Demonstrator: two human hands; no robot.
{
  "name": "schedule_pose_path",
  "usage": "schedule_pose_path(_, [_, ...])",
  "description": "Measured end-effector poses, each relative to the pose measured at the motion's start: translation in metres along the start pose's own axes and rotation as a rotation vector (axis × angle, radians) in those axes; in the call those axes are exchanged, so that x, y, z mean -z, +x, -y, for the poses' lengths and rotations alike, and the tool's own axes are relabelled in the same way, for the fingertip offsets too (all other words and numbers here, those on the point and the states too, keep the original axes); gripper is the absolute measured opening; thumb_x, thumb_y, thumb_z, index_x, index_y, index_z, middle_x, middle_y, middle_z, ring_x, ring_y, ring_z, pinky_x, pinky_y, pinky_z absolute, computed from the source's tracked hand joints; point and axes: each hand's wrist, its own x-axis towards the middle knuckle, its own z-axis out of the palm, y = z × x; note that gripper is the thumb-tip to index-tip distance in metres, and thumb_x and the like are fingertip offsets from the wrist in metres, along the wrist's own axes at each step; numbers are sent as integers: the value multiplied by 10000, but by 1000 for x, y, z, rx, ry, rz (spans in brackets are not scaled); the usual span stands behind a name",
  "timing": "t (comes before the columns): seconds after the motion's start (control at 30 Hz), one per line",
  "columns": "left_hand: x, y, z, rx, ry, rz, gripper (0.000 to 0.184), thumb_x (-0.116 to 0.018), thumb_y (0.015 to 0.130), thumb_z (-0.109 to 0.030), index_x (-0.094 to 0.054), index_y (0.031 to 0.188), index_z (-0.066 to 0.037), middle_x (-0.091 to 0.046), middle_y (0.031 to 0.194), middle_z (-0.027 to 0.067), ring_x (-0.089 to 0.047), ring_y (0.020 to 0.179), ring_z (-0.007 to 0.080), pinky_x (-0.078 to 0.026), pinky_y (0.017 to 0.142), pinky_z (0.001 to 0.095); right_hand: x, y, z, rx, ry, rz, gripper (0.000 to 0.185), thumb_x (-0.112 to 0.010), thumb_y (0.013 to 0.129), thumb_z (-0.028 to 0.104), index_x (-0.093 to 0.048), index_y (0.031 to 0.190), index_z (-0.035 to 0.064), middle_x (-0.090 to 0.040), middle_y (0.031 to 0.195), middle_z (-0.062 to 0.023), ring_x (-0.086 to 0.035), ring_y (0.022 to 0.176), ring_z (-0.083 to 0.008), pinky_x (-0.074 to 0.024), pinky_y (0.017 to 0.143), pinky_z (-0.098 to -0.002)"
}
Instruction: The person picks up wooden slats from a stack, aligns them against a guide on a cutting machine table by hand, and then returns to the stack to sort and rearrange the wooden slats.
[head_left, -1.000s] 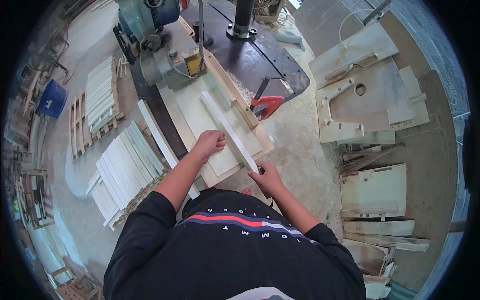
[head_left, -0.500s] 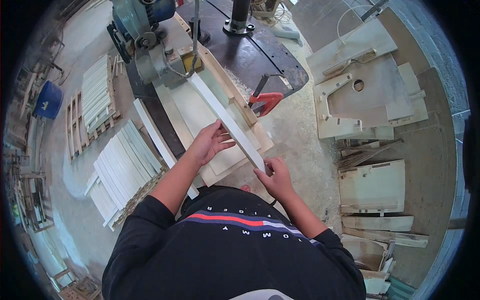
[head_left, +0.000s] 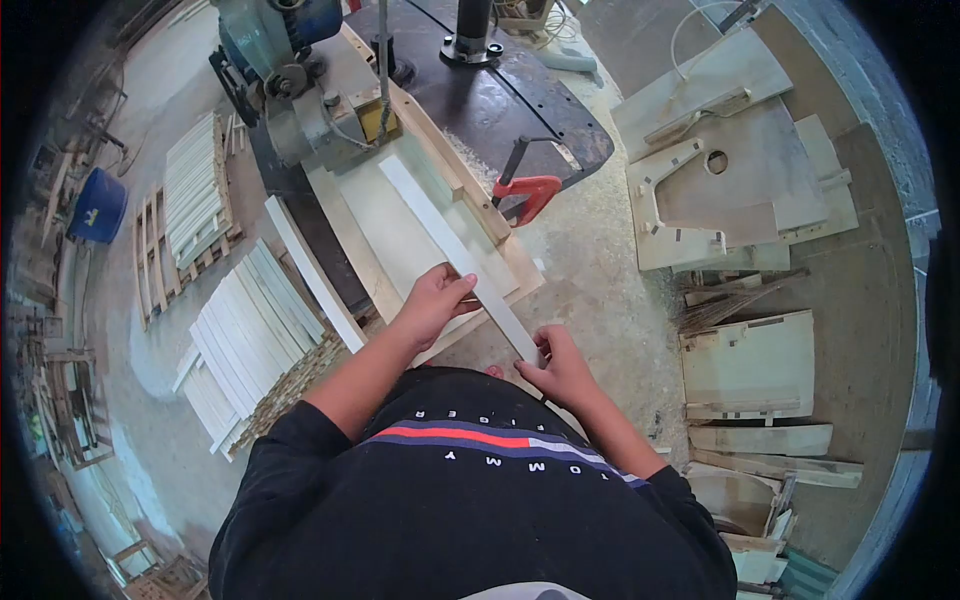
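A pale, straight wooden strip (head_left: 455,245) runs slantwise above a plywood jig board (head_left: 375,215). My left hand (head_left: 437,305) grips the strip partway along, thumb over its top and fingers at its near side. At the end nearest my body, my right hand (head_left: 557,367) is closed around it with the thumb on the inner side. The strip's far end lies close to a machine with a blue motor (head_left: 310,18) and a grey housing (head_left: 300,130). A wooden fence (head_left: 440,165) borders the jig on its right.
A red clamp (head_left: 535,195) stands at the corner of the dark metal table (head_left: 555,105). Left of the jig leans another long strip (head_left: 310,270). Stacked pale strips (head_left: 250,340) lie on the floor at left, and plywood pieces (head_left: 750,365) at right. A blue bin (head_left: 97,205) stands farther left.
The strip has slid toward my body, its far end now apart from the machine housing. Both hands came back with it, and my left fingers closed around it.
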Motion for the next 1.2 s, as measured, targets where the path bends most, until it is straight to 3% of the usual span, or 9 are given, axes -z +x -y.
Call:
schedule_pose_path(0.2, [-13,-2,-19,-159,71,124,340,-532,917,-146,-443,1172,59,-574,1093,141,-590,1001,227,-490,894,340,9,-3,2,-116,356,138,392,-701,756,183,-528,1055,-3,-576,980,-143,-578,896,-214,-485,731,-336])
schedule_pose_path(0.3, [-21,-5,-35,-192,30,196,429,-532,912,-131,-383,1282,27,-525,1212,137,-540,1099,225,-442,954,364,19,-2,-2,-27,369,194,413,-695,782,179,-529,1116,1,-600,1005,-105,-596,898,-187,-476,802,-329])
schedule_pose_path(0.37, [-22,-6,-42,-157,-145,413,469,-529,919,-195,-357,1314,-10,-521,1226,121,-505,1155,256,-422,970,403,27,0,1,-2,345,220,420,-681,793,176,-530,1146,7,-596,1031,-114,-586,923,-193,-473,809,-335])
schedule_pose_path(0.5, [-23,-10,-50,-158,-94,425,489,-557,905,-186,-355,1315,-11,-519,1229,128,-514,1150,266,-434,953,404,30,2,3,10,346,278,406,-638,826,169,-531,1185,12,-591,1074,-103,-570,960,-187,-461,843,-347])
schedule_pose_path(0.77, [-24,-16,-41,-361,117,-7,501,-689,804,-118,-418,1191,51,-571,1123,145,-562,1049,191,-438,936,324,2,11,-5,-160,592,334,386,-587,849,144,-510,1198,-3,-598,1028,-85,-574,944,-166,-459,828,-317])
schedule_pose_path(0.83, [-21,-17,-37,-362,127,-41,492,-690,805,-126,-422,1176,54,-575,1104,141,-565,1034,188,-441,924,320,-5,12,-6,-196,589,315,370,-580,847,114,-512,1192,-2,-595,1029,-71,-576,955,-165,-449,844,-315])
schedule_pose_path(0.9, [-18,-17,-35,-362,137,-75,483,-691,807,-133,-425,1162,57,-579,1085,137,-568,1018,186,-444,912,316,-14,14,-11,-184,563,309,398,-600,843,198,-516,1177,0,-603,988,-93,-573,872,-152,-480,740,-299])
schedule_pose_path(1.03, [-9,-17,-27,-348,184,-144,465,-695,804,-147,-437,1128,63,-587,1044,136,-576,970,178,-454,866,307,-22,16,-11,-192,533,295,396,-604,840,202,-515,1169,1,-601,962,-88,-568,853,-165,-471,768,-316])
schedule_pose_path(1.2, [13,4,-7,-213,425,-263,462,-706,791,-225,-487,1068,73,-613,934,139,-606,889,196,-481,772,307,-36,12,-19,-3,178,77,482,-648,790,204,-487,1196,0,-561,1044,-182,-548,956,-288,-454,834,-368])
